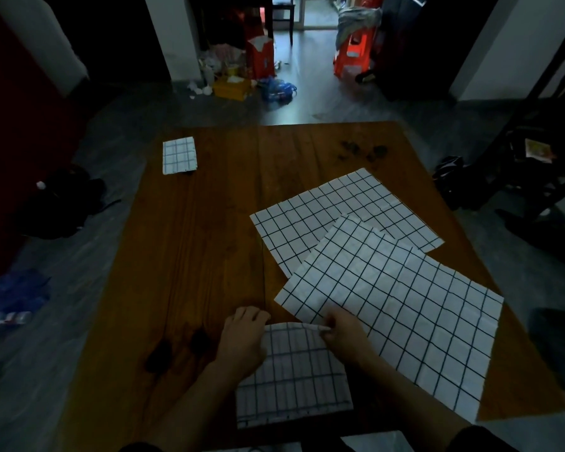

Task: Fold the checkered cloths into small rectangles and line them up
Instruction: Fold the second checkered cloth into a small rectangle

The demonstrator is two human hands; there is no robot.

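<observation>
At the bottom centre of the frame, a partly folded checkered cloth (292, 373) lies on the counter (193, 256) between the two hands. The left hand (243, 337) has its fingers curled over the cloth's upper left corner; the right hand (341, 334) pinches the upper right corner at the folded edge. This looks like the middle of a fold on the second cloth. The next move probably calls for bringing that pinched edge over evenly and pressing the crease flat.

Just right of the hands, an open cloth (405, 314) lies spread, overlapping another open cloth (333, 210) further up; both are unfolded. One finished small rectangle (179, 155) sits in the upper left of the counter, well apart, so the row has only begun.

The counter is dark-stained wood. Beyond it, the dim room shows a grey floor (307, 102) with clutter, an orange stool (353, 57) and a dark chair (542, 132) at right.
</observation>
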